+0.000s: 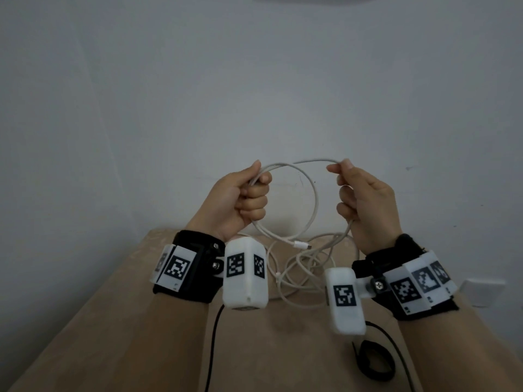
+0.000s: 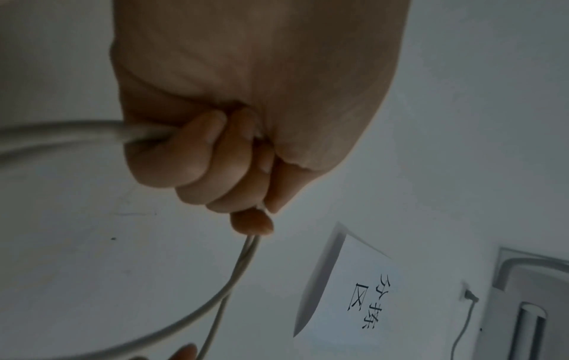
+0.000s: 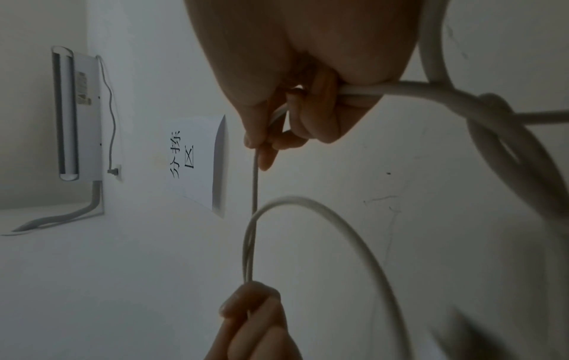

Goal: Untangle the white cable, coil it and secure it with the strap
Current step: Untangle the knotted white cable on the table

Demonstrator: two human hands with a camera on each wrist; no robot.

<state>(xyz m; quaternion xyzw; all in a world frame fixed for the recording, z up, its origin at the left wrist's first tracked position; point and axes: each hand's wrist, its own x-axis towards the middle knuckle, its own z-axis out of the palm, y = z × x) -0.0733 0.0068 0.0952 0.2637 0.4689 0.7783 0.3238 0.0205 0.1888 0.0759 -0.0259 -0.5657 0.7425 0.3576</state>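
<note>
Both hands are raised above the far edge of the tabletop [image 1: 141, 321] with the white cable [image 1: 314, 190] strung between them. The left hand [image 1: 240, 202] has its fingers [image 2: 197, 156] curled tight round a bundle of two strands, which forms one loop hanging toward the right. The right hand [image 1: 365, 205] pinches a single strand between thumb and forefinger at the top and lets the cable run down through its lower curled fingers. From there the rest drops to a loose tangle lying near the far edge, between the wrists. The connector end [image 1: 302, 245] dangles below the loop. The black strap [image 1: 373, 360] lies untouched toward the near right corner, nearer the right hand. Coiling looks barely begun; the next turn likely comes from the right.
</note>
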